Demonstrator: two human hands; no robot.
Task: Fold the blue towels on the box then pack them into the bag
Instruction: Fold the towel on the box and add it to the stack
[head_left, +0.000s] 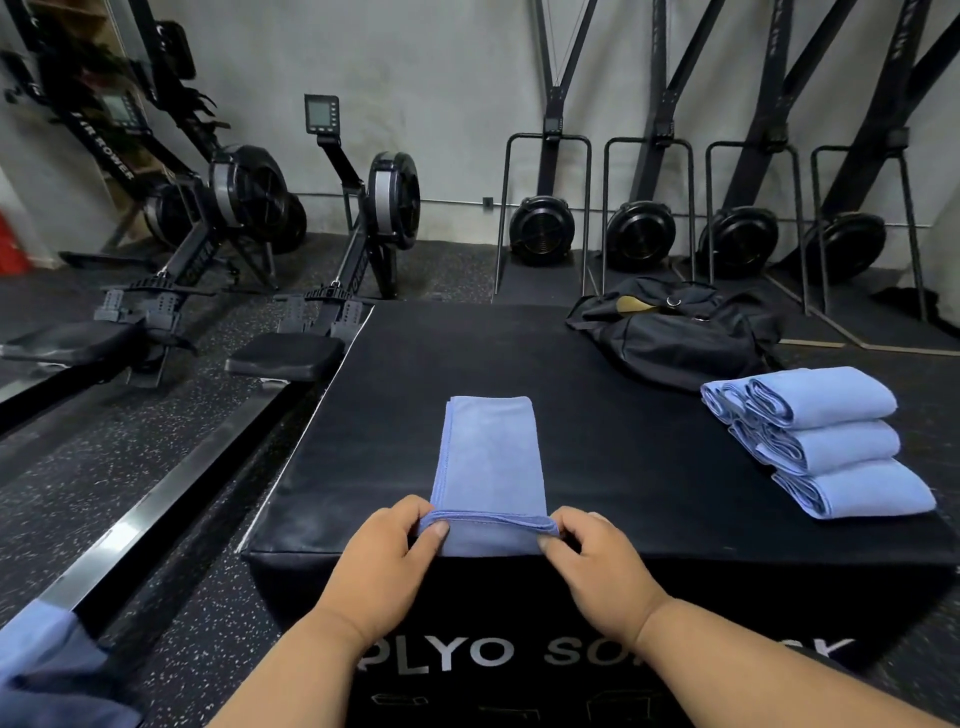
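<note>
While on box (597, 415), black bag (675, 332).

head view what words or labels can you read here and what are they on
"PLYO SO" then a gap behind the right wrist and a final "K": front face of the black box
"AIR ROWER": frame of the far left rowing machine
Letters on the rail of the second rowing machine: too blurred to read
Monitor screen above that rower: too small to read
Vertical print on the wall-side uprights: unreadable

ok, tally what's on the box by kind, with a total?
Towel being folded, pinched by left hand and right hand: 1
Folded towels stacked on the box: 3
Black bag: 1
Total: 5
</note>
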